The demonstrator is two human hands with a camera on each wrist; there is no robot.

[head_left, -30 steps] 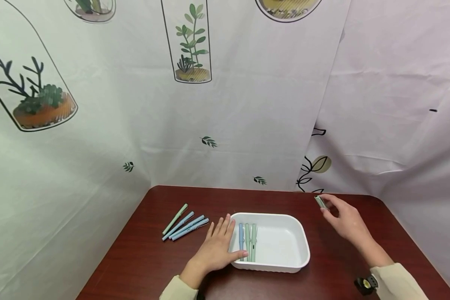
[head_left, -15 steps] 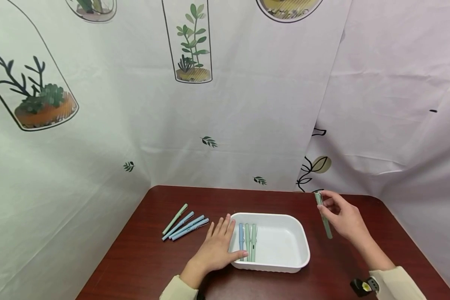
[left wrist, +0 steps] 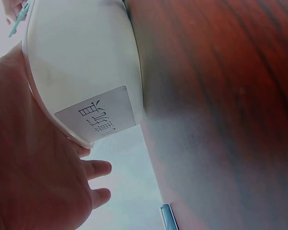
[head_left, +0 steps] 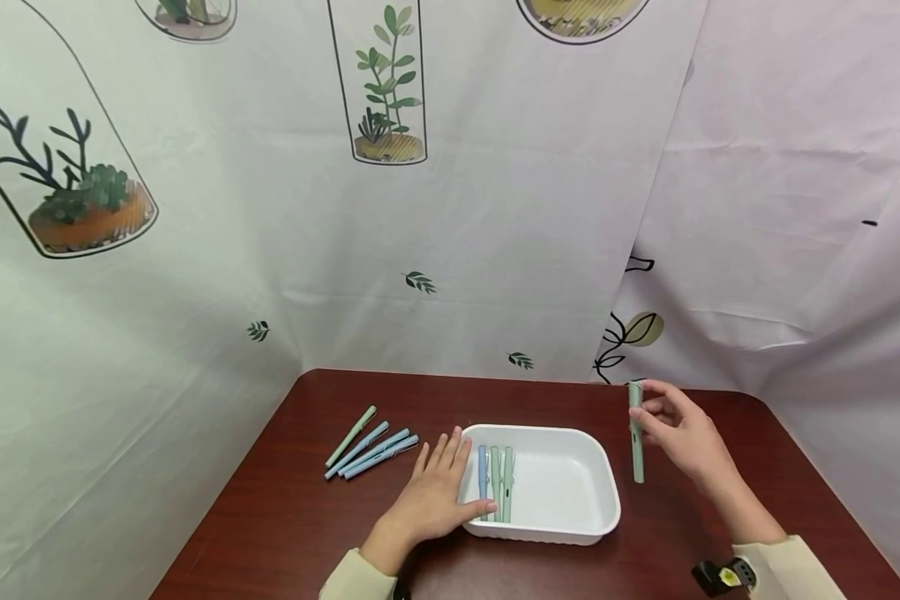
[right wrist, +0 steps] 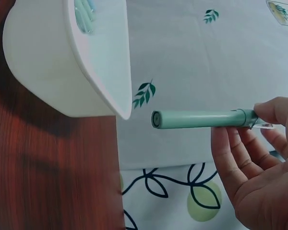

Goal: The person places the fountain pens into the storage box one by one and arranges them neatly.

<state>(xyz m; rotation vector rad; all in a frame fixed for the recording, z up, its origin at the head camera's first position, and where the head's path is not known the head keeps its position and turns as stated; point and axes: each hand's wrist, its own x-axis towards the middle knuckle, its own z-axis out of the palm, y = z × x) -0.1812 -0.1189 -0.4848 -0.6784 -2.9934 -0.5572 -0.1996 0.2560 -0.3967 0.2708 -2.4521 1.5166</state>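
Note:
My right hand [head_left: 683,432] pinches a green pen [head_left: 637,442] by its capped upper end, holding it nearly upright above the table to the right of the tray. In the right wrist view the green pen [right wrist: 201,119] lies between thumb and fingers, its clip near the thumb. My left hand [head_left: 437,492] rests with straight, spread fingers on the left rim of the white plastic tray [head_left: 570,533]. Inside the tray, along its left side, lie a blue pen [head_left: 483,467] and two green pens [head_left: 507,475] side by side; the left thumb covers part of the blue one.
Left of the tray lie a green pen [head_left: 351,437] and several blue pens [head_left: 378,457] on the dark red table [head_left: 270,525]. A label [left wrist: 98,115] is on the tray's outer wall. A printed white cloth [head_left: 457,217] hangs behind the table.
My right hand has turned the green pen from slanting toward the hand to nearly upright. The left hand and the tray have stayed in place.

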